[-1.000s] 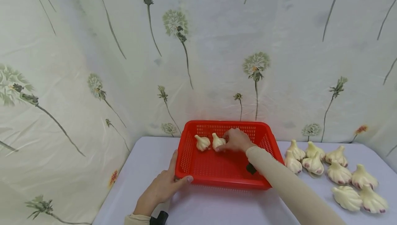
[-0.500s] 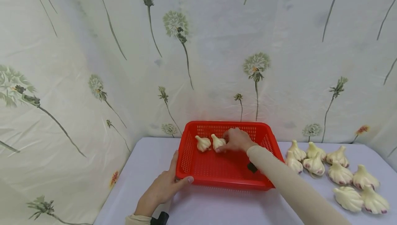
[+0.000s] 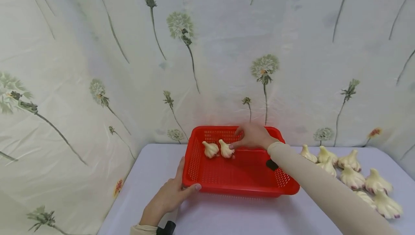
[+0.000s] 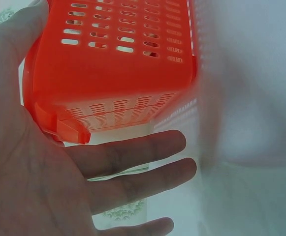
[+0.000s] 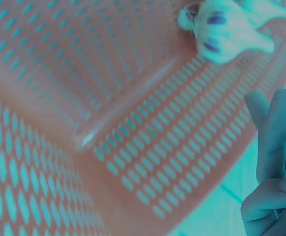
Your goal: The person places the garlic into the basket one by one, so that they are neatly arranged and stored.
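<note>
Two garlic bulbs, a left one point(image 3: 211, 150) and a right one point(image 3: 225, 150), stand side by side toward the back left of a red plastic basket point(image 3: 240, 191). My left hand point(image 3: 168, 194) rests against the basket's front left corner, thumb at the front rim. Straight, spread fingers point(image 4: 143, 189) reach past the basket's outer wall in the left wrist view. My right hand point(image 3: 254, 136) hovers over the basket's back part, just right of the right bulb. Nothing is in its fingers point(image 5: 276, 132) in the right wrist view, where a garlic bulb point(image 5: 226, 34) lies beyond them.
Several more garlic bulbs point(image 3: 351, 177) lie on the white tabletop point(image 3: 155, 170) right of the basket, some partly hidden by the right sleeve point(image 3: 311, 177). Behind the table hangs a pale curtain point(image 3: 220, 66) printed with dandelions.
My right hand has let go of the right garlic bulb and moved up and to the right, toward the basket's back rim. The left hand stays at the corner.
</note>
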The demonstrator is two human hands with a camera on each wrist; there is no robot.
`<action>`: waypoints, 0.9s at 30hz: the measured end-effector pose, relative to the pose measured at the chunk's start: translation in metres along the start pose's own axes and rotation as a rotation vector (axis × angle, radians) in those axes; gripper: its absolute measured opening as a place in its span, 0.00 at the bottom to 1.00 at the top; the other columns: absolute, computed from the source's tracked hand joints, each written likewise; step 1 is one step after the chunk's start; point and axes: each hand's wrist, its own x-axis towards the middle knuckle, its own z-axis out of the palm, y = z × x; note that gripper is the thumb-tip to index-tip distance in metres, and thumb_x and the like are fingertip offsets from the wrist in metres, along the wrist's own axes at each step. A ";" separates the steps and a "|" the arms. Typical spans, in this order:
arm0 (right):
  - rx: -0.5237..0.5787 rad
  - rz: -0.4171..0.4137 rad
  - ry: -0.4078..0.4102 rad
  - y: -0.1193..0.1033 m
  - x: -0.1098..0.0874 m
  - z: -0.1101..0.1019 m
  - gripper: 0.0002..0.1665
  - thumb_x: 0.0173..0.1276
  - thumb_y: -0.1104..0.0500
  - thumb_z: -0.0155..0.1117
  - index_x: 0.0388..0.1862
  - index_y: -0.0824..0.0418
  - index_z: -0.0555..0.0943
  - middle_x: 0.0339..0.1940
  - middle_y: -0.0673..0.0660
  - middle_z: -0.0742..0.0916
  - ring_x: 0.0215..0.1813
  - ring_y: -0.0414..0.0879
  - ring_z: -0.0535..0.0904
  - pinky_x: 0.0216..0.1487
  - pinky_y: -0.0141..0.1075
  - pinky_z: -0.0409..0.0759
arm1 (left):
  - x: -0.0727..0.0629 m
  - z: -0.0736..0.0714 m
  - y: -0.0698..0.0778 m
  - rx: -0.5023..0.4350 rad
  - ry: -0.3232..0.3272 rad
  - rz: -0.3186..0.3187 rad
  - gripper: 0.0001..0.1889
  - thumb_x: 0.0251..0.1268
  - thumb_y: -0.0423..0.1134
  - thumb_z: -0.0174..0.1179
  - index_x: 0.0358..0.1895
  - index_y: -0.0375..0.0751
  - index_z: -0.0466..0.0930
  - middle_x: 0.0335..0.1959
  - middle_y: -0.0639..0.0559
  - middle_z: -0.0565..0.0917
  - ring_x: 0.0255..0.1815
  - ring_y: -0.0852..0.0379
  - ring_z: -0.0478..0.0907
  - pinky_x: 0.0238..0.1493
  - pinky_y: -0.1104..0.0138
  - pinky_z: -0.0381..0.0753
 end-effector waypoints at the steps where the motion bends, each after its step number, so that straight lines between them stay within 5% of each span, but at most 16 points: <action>1: -0.007 -0.008 0.004 0.001 -0.003 -0.004 0.41 0.56 0.30 0.80 0.56 0.59 0.90 0.50 0.56 0.92 0.43 0.46 0.86 0.46 0.46 0.87 | 0.000 0.000 0.000 0.000 0.001 0.002 0.59 0.68 0.70 0.62 0.89 0.56 0.32 0.35 0.50 0.84 0.35 0.53 0.79 0.34 0.59 0.78; 13: -0.034 -0.028 0.050 0.022 -0.043 -0.062 0.40 0.55 0.31 0.82 0.52 0.60 0.91 0.39 0.52 0.93 0.40 0.43 0.88 0.46 0.48 0.87 | -0.001 0.001 0.001 0.008 0.016 0.013 0.59 0.69 0.70 0.62 0.89 0.54 0.32 0.37 0.50 0.85 0.35 0.54 0.80 0.35 0.60 0.78; 27: -0.120 0.071 0.006 0.075 -0.123 -0.111 0.38 0.49 0.28 0.84 0.45 0.56 0.91 0.36 0.48 0.91 0.38 0.42 0.86 0.35 0.43 0.86 | -0.003 0.006 0.001 -0.009 0.029 -0.002 0.58 0.69 0.69 0.63 0.89 0.56 0.34 0.48 0.46 0.87 0.40 0.53 0.80 0.36 0.60 0.80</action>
